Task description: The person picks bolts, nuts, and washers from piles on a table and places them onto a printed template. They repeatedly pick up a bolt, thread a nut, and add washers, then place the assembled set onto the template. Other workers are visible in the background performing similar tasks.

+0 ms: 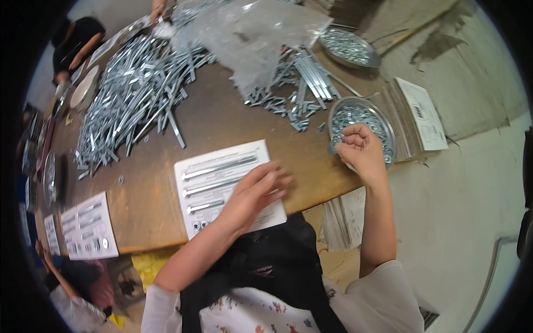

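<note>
While the left hand point(256, 194) hovered or rested over the right part of the white card point(222, 157), blurred, fingers loosely bent with no held thing visible, the right hand point(362, 152) was over the round metal bowl point(390, 132), right of the card. Its thumb and fingertips nearly met; whether they pinched a small part could not be told. This hand was the nearer to the bowl's silvery small parts point(355, 115). On the card, three shiny bolts point(219, 167) lay roughly parallel, long axes rising rightward, with ring-like nuts point(196, 226) at its lower left.
</note>
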A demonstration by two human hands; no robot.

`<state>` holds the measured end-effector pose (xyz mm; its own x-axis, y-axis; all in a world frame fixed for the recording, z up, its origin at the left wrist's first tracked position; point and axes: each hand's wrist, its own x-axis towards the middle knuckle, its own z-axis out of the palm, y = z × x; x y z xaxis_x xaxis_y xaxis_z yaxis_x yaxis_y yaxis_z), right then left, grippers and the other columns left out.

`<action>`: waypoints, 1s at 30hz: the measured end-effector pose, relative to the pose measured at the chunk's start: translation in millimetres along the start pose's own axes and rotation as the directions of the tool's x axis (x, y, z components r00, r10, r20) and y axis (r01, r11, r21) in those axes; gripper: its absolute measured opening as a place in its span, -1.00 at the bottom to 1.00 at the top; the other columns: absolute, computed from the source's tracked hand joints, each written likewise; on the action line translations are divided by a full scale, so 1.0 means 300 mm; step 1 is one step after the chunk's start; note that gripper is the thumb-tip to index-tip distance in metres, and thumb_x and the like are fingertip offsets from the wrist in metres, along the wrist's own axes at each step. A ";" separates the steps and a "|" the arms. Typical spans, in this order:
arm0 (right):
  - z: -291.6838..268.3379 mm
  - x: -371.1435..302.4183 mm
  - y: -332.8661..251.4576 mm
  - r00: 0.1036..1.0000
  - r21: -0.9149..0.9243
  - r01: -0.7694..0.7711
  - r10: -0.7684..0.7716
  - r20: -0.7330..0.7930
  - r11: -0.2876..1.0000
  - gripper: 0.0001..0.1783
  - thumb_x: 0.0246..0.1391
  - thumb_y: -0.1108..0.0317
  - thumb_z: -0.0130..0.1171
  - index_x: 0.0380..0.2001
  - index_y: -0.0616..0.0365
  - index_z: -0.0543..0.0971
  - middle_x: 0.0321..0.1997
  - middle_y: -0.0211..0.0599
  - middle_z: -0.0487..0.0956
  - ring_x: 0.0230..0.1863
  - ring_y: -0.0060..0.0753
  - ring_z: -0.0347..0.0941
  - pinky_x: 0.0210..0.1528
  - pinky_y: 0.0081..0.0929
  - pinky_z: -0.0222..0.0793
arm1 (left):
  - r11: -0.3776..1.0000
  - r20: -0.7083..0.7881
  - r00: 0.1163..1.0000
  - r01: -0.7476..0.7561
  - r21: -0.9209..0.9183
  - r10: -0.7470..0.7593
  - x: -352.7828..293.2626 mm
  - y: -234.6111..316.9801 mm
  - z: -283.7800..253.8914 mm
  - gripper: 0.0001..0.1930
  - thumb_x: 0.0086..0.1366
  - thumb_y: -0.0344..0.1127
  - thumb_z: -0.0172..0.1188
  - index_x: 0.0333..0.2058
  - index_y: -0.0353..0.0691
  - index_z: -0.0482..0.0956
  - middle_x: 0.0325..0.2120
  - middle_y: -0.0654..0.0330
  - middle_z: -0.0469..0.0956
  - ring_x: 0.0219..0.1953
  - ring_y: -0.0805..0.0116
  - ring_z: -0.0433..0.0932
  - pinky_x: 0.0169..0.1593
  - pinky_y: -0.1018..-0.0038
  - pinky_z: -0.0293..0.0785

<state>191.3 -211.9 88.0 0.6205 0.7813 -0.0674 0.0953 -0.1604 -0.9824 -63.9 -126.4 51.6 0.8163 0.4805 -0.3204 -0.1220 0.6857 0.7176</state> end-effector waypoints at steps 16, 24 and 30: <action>0.328 -0.254 -0.008 0.766 -0.586 0.625 -0.547 0.336 0.515 -0.54 -0.12 0.42 0.36 -0.06 0.01 0.59 -0.41 -0.43 0.59 -0.21 -0.23 0.49 0.00 -0.11 0.36 | 0.824 0.057 0.997 -0.007 -0.567 0.048 0.001 -0.079 -0.024 -0.68 0.55 -0.31 -0.18 0.08 -0.43 0.38 -0.09 0.05 0.52 -0.01 0.31 0.54 0.15 0.38 0.51; 0.313 -0.259 0.016 0.710 -0.575 0.686 -0.584 0.394 0.446 -0.49 -0.14 0.41 0.39 -0.01 0.00 0.57 -0.34 -0.38 0.57 -0.13 -0.22 0.49 0.23 0.05 0.24 | 0.861 0.013 1.000 -0.017 -0.508 0.027 0.000 -0.075 -0.025 -0.67 0.54 -0.34 -0.18 0.12 -0.44 0.37 -0.04 0.04 0.51 -0.01 0.31 0.55 0.07 0.41 0.56; 0.291 -0.239 -0.007 0.686 -0.433 0.728 -0.558 0.467 0.532 -0.48 -0.13 0.42 0.40 0.00 0.02 0.57 -0.16 -0.30 0.61 -0.04 -0.17 0.52 0.22 0.06 0.25 | 0.930 -0.119 0.993 -0.023 -0.367 -0.022 -0.022 -0.037 0.020 -0.64 0.54 -0.32 -0.15 0.14 -0.45 0.38 -0.02 0.05 0.50 -0.01 0.31 0.55 0.08 0.42 0.56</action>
<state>78.6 -214.9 79.8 0.0085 0.9070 0.4211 0.8392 0.2225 -0.4962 -64.5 -140.4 49.5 0.7461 0.5266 -0.4075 -0.3396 0.8274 0.4474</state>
